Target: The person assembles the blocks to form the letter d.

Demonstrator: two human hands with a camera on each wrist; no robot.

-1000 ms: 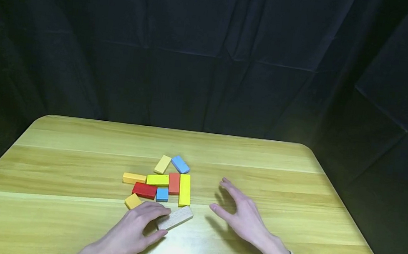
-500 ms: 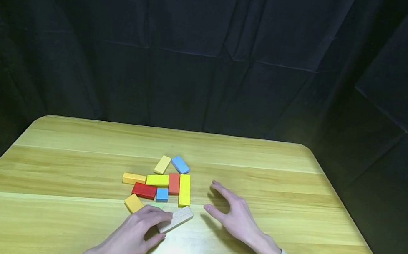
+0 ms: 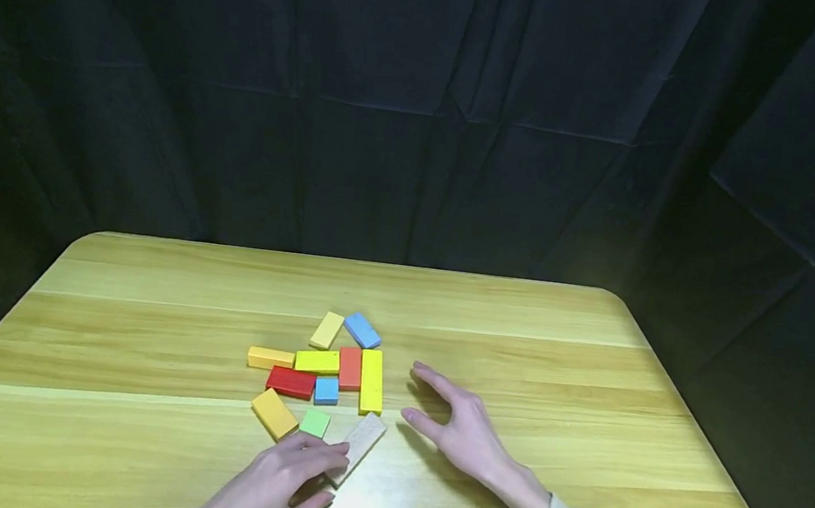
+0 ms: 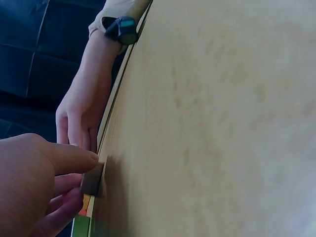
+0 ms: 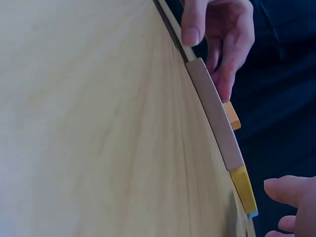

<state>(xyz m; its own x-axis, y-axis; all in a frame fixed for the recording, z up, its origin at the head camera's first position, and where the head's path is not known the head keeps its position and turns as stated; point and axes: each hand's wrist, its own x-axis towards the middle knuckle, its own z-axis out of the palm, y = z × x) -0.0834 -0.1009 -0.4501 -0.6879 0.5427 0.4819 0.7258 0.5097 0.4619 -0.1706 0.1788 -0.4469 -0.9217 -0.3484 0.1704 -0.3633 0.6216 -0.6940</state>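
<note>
One pale block (image 3: 367, 435) lies just beside the long yellow block (image 3: 372, 382), touched by my left hand (image 3: 275, 478), fingers relaxed, thumb apart. My right hand (image 3: 464, 432) hovers spread, holding nothing. Angling the pale block seems the step; the next move likely calls for light pressure.

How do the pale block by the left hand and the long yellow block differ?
In the head view, the pale block looks whitish, the long yellow block bright yellow. The pale block slants; the long yellow block points nearly straight away. The left hand partly covers the pale block; no hand covers the long yellow block. Both are long, narrow.
</note>
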